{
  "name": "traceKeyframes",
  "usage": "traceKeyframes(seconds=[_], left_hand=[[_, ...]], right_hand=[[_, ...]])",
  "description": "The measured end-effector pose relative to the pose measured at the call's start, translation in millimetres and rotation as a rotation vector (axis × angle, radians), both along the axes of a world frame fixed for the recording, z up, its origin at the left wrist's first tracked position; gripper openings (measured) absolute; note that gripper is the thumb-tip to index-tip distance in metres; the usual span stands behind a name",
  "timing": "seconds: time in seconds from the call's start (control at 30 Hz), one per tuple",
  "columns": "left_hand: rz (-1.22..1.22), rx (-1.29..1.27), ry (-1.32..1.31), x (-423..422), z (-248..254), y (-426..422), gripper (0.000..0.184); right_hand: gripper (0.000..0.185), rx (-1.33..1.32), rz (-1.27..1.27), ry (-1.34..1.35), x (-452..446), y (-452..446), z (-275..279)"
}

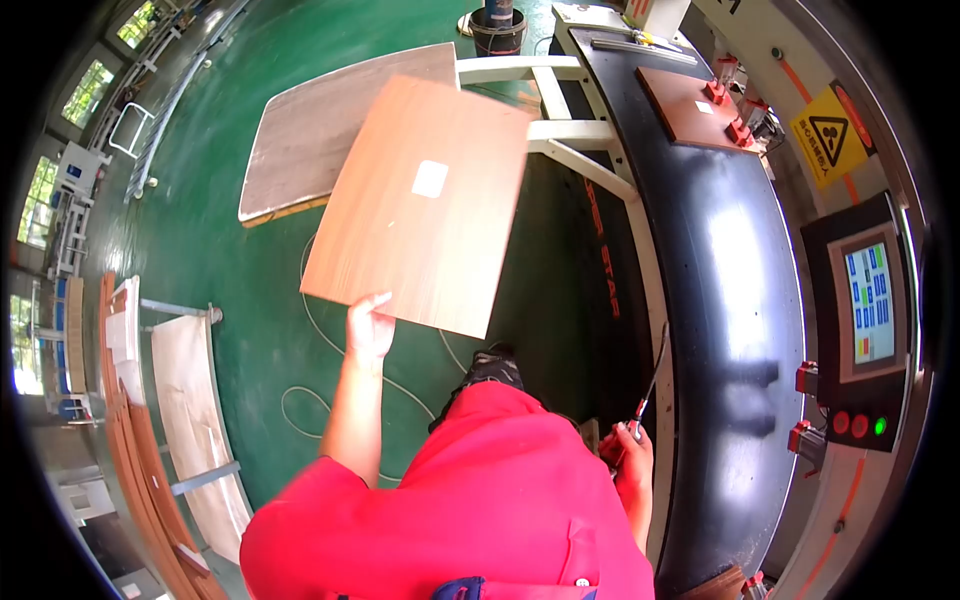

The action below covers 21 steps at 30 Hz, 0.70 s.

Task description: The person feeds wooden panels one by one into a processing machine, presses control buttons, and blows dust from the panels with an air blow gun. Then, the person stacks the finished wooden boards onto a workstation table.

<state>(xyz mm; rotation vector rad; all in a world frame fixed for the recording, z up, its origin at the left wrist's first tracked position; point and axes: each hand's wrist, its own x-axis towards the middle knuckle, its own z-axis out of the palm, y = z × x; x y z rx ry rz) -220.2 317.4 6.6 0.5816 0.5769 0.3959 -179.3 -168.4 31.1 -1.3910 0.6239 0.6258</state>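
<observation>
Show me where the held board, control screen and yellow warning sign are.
Held board (426, 212): head view, middle of its broad face.
Control screen (870, 304): head view, middle of its lit display.
Yellow warning sign (830, 136): head view, its triangle symbol.

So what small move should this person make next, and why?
Probably lower the wood panel onto the greyish board beyond it: the left hand holds the panel by just one edge, the right hand is taken up by a thin-tipped tool, and the board's flat top partly shows past the panel.
</observation>
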Motion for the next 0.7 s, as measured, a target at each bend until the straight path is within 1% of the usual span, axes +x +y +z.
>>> traceKeyframes(seconds=[0.03, 0.07, 0.17, 0.23, 0.3, 0.33, 0.4, 0.43, 0.47, 0.57, 0.6, 0.63, 0.67, 0.7], left_hand=[[-0.047, -0.038, 0.012, -5.6, 6.4, -5.9, 0.047], [0.002, 0.006, 0.035, -5.9, 11.7, -17.0, 0.042], [0.029, 0.136, -0.035, -2.4, 51.5, -58.1, 0.060], [0.018, 0.135, -0.017, -9.2, 63.5, -67.5, 0.063], [0.005, 0.159, -0.057, -20.3, 71.9, -72.4, 0.063], [0.071, 0.193, -0.069, -22.7, 85.5, -79.3, 0.048], [0.094, 0.446, -0.108, -32.2, 121.9, -94.3, 0.045], [0.114, 0.571, -0.123, -38.5, 135.9, -98.7, 0.044], [0.094, 0.736, -0.135, -45.3, 143.6, -98.9, 0.044], [0.084, 0.851, -0.224, -60.6, 165.7, -95.2, 0.042], [0.081, 0.828, -0.223, -63.4, 176.0, -98.2, 0.038], [0.097, 0.808, -0.239, -64.7, 175.1, -100.0, 0.038], [0.116, 0.788, -0.253, -66.0, 173.4, -101.8, 0.037], [0.139, 0.769, -0.267, -65.5, 173.1, -103.8, 0.037]], right_hand=[[0.014, -0.005, -0.018, -0.022, -2.4, -4.0, 4.9], [0.014, -0.029, 0.045, -0.081, -3.5, -9.4, 10.4], [0.014, -0.111, 0.121, -0.214, 2.1, -11.8, 28.8], [0.024, -0.032, 0.061, -0.353, 14.1, -10.6, 29.1], [0.033, -0.014, 0.033, -0.435, 31.1, -1.6, 50.2], [0.039, 0.027, 0.017, -0.465, 40.7, 3.0, 58.6], [0.053, 0.115, 0.007, -0.525, 63.7, 19.3, 80.4], [0.058, 0.207, -0.009, -0.551, 74.4, 32.0, 92.8], [0.061, 0.239, 0.043, -0.593, 89.2, 42.3, 98.9], [0.065, 0.386, 0.102, -0.584, 132.5, 82.1, 110.3], [0.064, 0.478, 0.087, -0.547, 143.1, 96.2, 112.0], [0.064, 0.569, 0.073, -0.505, 152.3, 110.0, 110.1], [0.060, 0.543, 0.034, -0.546, 166.8, 118.4, 96.5], [0.055, 0.643, -0.004, -0.476, 167.9, 120.1, 97.7]])
